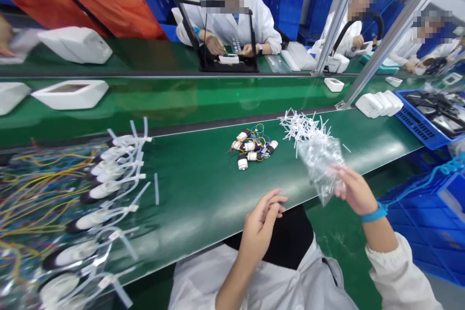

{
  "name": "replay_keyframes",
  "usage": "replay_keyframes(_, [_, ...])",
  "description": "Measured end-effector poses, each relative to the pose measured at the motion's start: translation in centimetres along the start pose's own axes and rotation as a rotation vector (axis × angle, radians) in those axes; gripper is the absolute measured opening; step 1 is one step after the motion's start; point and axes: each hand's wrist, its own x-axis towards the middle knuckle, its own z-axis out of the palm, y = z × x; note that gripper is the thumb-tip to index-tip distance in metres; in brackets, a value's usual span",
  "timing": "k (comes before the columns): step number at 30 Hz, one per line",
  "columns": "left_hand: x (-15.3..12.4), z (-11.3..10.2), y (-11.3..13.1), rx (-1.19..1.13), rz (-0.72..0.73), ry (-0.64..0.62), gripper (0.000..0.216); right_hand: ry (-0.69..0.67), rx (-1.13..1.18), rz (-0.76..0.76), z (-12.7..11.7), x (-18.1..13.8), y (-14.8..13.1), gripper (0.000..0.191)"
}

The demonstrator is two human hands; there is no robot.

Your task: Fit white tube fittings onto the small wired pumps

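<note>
My right hand (354, 189) grips a clear plastic bag (321, 162) of white cable ties, held just above the near edge of the green bench (203, 189). More white cable ties (303, 126) spill out in a loose heap at the bag's far end. My left hand (262, 220) hovers at the bench's front edge with its fingers loosely curled and nothing in them. Beyond it lies a small pile of white cylindrical parts with coloured wires (252, 147).
At the left lies a row of white parts with cable ties and coloured wires (105, 179). White housings (70, 93) ride the belt behind. A blue crate (432, 116) stands at the right. Other people in white coats work across the line.
</note>
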Motion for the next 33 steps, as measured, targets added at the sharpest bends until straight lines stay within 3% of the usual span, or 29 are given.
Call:
replay_keyframes(3, [0.7,-0.5,-0.7,0.192,0.068,-0.001,0.043,0.338,0.14,-0.188,-3.9,5.0,-1.5,0.052])
replay_keyframes(6, [1.2,-1.1,-1.3,0.323,0.097,-0.009,0.04,0.534,0.055,-0.221,-7.3,10.8,-2.9,0.051])
replay_keyframes(11, [1.4,-1.6,-2.2,0.385,0.108,-0.02,0.043,0.605,-0.091,-0.183,-10.1,17.9,-3.4,0.049])
replay_keyframes(18, [1.1,-1.6,-2.3,0.402,0.088,-0.003,0.042,0.628,-0.482,-0.196,-11.1,21.9,-3.8,0.04])
replay_keyframes(23, [0.9,-1.6,-1.5,0.392,0.085,-0.022,0.041,0.616,-0.715,-0.389,-9.8,22.0,-5.4,0.043])
replay_keyframes(27, [0.8,-1.5,-1.7,0.392,0.103,0.036,0.042,0.374,-0.853,-0.531,-6.0,20.3,-4.3,0.046])
replay_keyframes(30, [0.8,-1.6,-1.9,0.385,0.11,0.003,0.043,0.134,-1.014,-0.575,-2.6,19.5,-2.5,0.065])
replay_keyframes(33, [0.9,-1.8,-1.9,0.39,0.12,-0.009,0.041,0.074,-1.102,-0.554,-0.3,19.4,-1.4,0.068])
